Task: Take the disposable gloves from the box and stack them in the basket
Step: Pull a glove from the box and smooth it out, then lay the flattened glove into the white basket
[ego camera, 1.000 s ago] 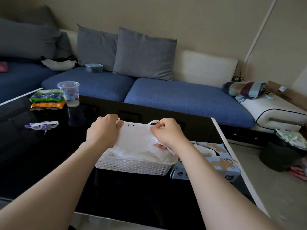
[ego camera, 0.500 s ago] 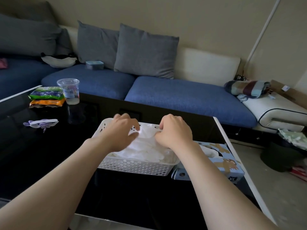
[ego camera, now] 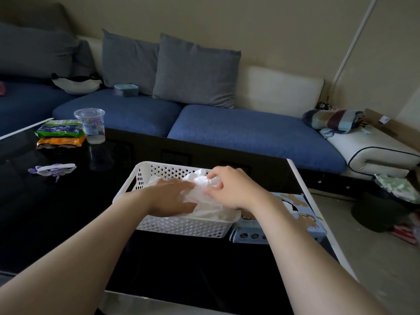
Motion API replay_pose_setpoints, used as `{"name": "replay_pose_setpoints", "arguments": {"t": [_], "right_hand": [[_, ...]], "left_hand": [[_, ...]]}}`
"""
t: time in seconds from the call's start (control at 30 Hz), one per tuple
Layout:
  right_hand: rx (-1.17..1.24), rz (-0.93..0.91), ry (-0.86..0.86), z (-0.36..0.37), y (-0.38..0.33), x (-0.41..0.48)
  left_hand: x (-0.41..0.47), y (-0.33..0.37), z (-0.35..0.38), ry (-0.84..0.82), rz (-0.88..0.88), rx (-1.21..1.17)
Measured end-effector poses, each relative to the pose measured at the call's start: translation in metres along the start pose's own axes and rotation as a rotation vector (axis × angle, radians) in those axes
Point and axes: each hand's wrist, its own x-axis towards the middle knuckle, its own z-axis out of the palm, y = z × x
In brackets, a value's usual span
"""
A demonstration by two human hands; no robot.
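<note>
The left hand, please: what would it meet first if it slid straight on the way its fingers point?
Probably the crumpled gloves in the basket, just ahead of the left hand; beyond them, the right hand. Depth is unclear.

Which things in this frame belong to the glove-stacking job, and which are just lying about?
Job: gloves, white basket, glove box, left hand, right hand.
Lying about: plastic cup, snack packets, purple-and-white object, grey cushions, striped blanket.
</note>
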Motion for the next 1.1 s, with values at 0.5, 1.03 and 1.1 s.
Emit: {"name": "replay_pose_setpoints", "arguments": {"t": [0.5,1.03,1.1], "right_hand": [[0.126,0.236,0.207,-0.029,0.100,-0.035],[0.129,0.067,0.250,-0.010,0.145,-0.042],[0.122,0.060,0.247,-0.009,0.145,-0.042]], "left_hand": [[0.005,0.084,0.013,0.459,0.452,-0.018],[0.028,0.123,0.033,0.143,0.422,0.241],[0.029,0.123,0.034,0.139,0.426,0.256]]}}
